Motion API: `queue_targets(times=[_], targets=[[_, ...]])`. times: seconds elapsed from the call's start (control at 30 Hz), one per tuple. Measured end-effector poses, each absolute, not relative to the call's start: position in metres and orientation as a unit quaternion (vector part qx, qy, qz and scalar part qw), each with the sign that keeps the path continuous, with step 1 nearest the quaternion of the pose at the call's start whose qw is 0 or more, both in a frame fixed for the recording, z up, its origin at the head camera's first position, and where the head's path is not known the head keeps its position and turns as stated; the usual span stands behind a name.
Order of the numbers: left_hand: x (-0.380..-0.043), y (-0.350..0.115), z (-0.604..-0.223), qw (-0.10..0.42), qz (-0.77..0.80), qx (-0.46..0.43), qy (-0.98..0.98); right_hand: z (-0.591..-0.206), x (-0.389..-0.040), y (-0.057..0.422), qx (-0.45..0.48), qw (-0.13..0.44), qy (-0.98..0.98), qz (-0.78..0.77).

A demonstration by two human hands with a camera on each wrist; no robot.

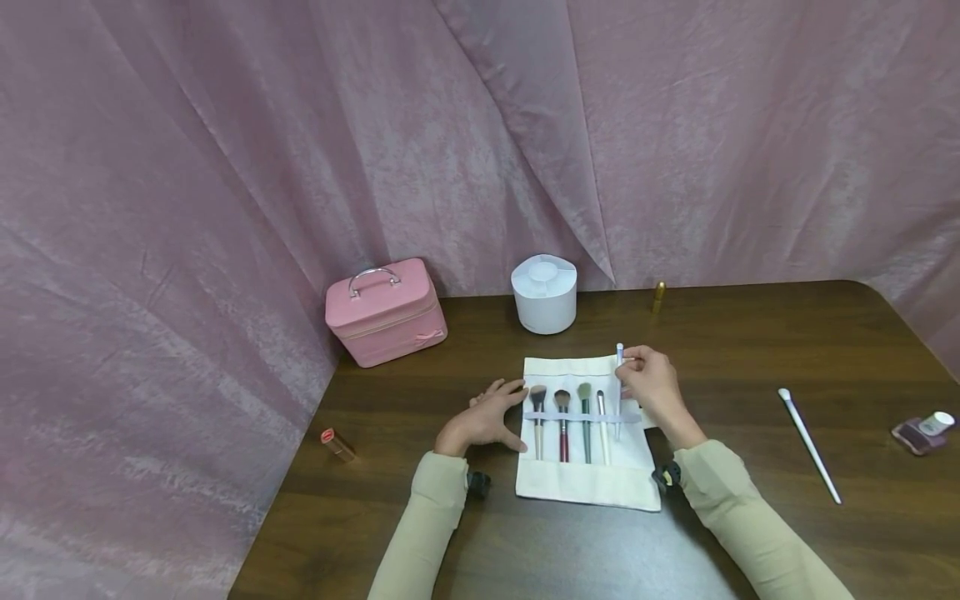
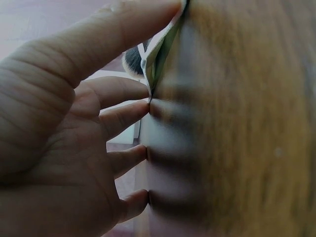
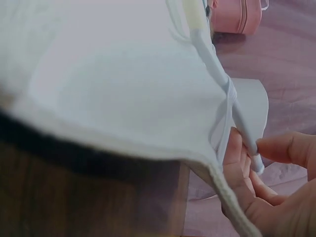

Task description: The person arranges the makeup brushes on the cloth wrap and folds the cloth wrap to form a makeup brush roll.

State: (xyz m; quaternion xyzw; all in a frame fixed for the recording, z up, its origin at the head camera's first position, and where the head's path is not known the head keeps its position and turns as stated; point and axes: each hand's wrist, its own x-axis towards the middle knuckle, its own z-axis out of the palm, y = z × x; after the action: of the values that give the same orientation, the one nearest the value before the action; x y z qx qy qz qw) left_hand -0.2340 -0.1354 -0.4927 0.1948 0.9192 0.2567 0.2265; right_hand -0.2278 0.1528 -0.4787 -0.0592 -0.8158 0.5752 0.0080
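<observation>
A cream fabric brush roll (image 1: 585, 485) lies unfolded on the table with several makeup brushes side by side under its pale elastic strap (image 1: 573, 416). At its right side, my right hand (image 1: 654, 387) pinches a slim white makeup brush (image 1: 619, 363) near its upper end, between thumb and fingers. The right wrist view shows this brush (image 3: 239, 116) passing through the strap (image 3: 227, 118). My left hand (image 1: 491, 415) rests at the roll's left edge with fingers spread. In the left wrist view its thumb (image 2: 123, 29) touches the cloth edge, and the fingertips touch the tabletop.
Another white brush (image 1: 810, 446) lies to the right, with a nail polish bottle (image 1: 918, 435) beyond it. A pink case (image 1: 386, 312), a white round container (image 1: 544, 296) and a gold tube (image 1: 658, 297) stand along the back. A lipstick (image 1: 337, 445) lies left.
</observation>
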Motion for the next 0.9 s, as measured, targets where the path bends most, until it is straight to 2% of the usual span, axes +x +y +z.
queue_targets(times=[0.23, 0.57, 0.9], targets=[[-0.233, -0.136, -0.4916, 0.222, 0.255, 0.204, 0.919, -0.4803, -0.2269, 0.1524, -0.05, -0.035, -0.824, 0.563], [-0.2314, -0.136, -0.4895, 0.225, 0.249, 0.201, 0.92, -0.485, -0.2247, 0.1512, -0.056, -0.054, -0.842, 0.534], [-0.2332, -0.1349, -0.4909, 0.22, 0.249, 0.205, 0.921, -0.4825, -0.2195, 0.1537, -0.037, -0.049, -0.873, 0.483]])
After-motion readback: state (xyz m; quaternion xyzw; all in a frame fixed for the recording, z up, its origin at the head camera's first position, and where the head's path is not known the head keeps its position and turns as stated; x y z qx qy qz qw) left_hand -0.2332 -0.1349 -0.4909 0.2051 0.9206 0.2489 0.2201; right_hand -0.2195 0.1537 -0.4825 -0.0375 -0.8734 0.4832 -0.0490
